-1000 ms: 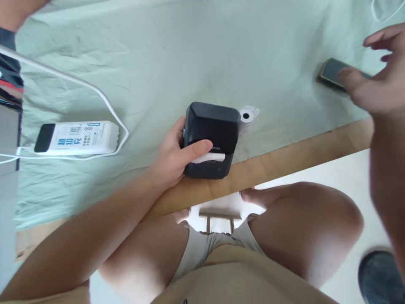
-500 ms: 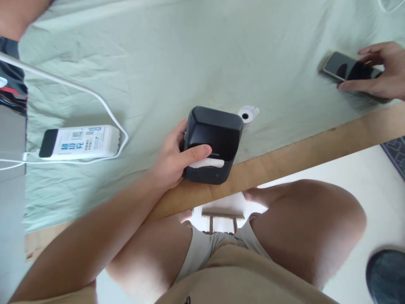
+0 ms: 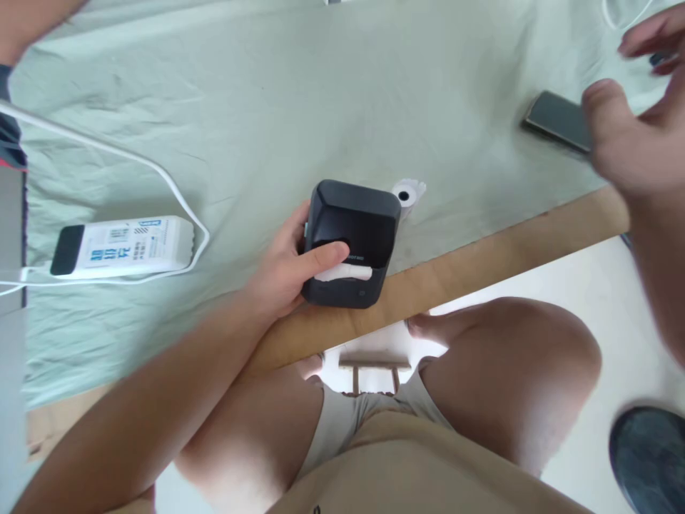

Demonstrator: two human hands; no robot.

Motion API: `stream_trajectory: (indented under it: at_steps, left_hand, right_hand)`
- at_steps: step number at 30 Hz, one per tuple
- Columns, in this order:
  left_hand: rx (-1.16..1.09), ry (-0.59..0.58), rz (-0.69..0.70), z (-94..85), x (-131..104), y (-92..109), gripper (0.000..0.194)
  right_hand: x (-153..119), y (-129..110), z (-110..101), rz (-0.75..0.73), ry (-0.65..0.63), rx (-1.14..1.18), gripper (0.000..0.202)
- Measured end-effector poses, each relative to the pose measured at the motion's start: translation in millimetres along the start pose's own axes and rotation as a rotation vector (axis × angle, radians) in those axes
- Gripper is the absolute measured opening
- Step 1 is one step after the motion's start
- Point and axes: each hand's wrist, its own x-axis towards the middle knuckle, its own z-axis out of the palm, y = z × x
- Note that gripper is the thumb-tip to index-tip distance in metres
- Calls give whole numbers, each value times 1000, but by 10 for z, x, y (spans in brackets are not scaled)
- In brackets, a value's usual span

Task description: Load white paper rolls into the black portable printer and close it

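Note:
My left hand (image 3: 300, 268) grips a black, rounded box-shaped device (image 3: 356, 221) by its left side, with the thumb across its face. A white strip of paper (image 3: 353, 272) sticks out of the device's slot. Just right of the device stands a small white paper roll (image 3: 405, 195) with a dark core. At the far right, my right hand (image 3: 642, 128) is raised with thumb and fingers apart, partly covering a dark phone (image 3: 559, 121) on the cloth. A small dark thing (image 3: 656, 60) shows between its fingers, too unclear to name.
A white power bank (image 3: 128, 246) with a black end lies on the green cloth (image 3: 267, 93) at left, a white cable (image 3: 144, 160) looping round it. The table's wooden edge (image 3: 439, 293) runs above my legs. Another person's arm (image 3: 26, 25) shows at top left.
My right hand has come off the phone and moved up, its thumb and fingers now spread. The phone stays on the cloth. My left hand still holds the device; the view has shifted slightly.

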Motion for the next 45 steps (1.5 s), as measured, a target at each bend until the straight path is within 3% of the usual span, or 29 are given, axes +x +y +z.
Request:
stream_trajectory:
  at_steps: [2, 3, 6, 8, 14, 22, 26, 29, 32, 34, 37, 40, 42, 45]
  left_hand:
    - [-35, 9, -19, 17, 4, 2, 45]
    - [-60, 10, -28, 30, 8, 9, 43]
    - [-140, 7, -63, 71, 29, 46, 33]
    - [-166, 13, -104, 90, 48, 72, 24]
    - [-126, 87, -173, 87, 80, 82, 26]
    - [-18, 183, -65, 60, 59, 25, 23]
    - [-46, 168, -55, 78, 74, 29, 21]
    - [-155, 91, -52, 91, 84, 33, 13]
    - [-237, 12, -81, 96, 83, 47, 7]
    - [-241, 40, -107, 101, 80, 60, 5]
    - [-246, 94, -96, 113, 80, 67, 5]
    - [-237, 121, -87, 130, 85, 56, 8]
    - [-225, 125, -87, 144, 87, 47, 8]
    - [-205, 141, -87, 163, 82, 47, 9]
  right_hand:
    - [-149, -423, 85, -337, 76, 75, 27]
    - [-245, -667, 145, -402, -45, 52, 23]
    - [-539, -1287, 354, -504, -128, 60, 10]
    - [-690, -1473, 471, -516, -103, 107, 10]
    - [-823, -1366, 585, -426, -127, 191, 18]
    - [-729, -1307, 569, -362, -267, 237, 31]
    - [-615, -1254, 534, -431, -260, 326, 31]
    - [-516, -1273, 469, -442, -165, 351, 26]
    - [-475, -1353, 418, -298, -120, 412, 11]
    - [-478, -1408, 429, -101, -152, 487, 11]
    - [-476, -1450, 497, 106, -103, 652, 11]
    - [-432, -1474, 524, 93, -28, 712, 20]
    - [-393, -1510, 500, 17, -125, 553, 19]
    - [-338, -1594, 469, -82, -405, 200, 5]
